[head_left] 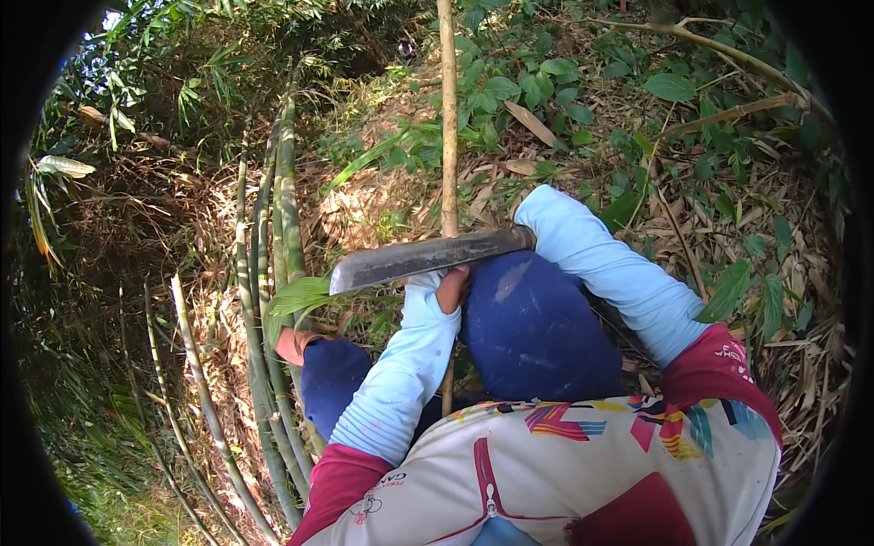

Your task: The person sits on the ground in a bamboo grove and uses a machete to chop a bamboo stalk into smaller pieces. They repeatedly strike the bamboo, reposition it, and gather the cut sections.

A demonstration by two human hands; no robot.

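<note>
A machete (419,258) with a worn, dark grey blade lies crosswise in front of me, its broad end to the left. My right hand (521,218) is at its handle end; the light blue sleeve hides most of the fingers, but they appear closed on the handle. Behind the blade, a slim, pale brown pole (449,118) stands nearly upright. My left hand (452,289) is just under the blade, closed around the pole, with its fingertips hidden by the blade. My bent knee in blue trousers (537,328) is close below the machete.
Several green bamboo stems (286,191) rise to the left, beside thinner cut stalks (196,364). Leafy plants (546,82) and dry fallen leaves (519,168) cover the ground ahead. A bare branch (728,59) reaches in from the upper right.
</note>
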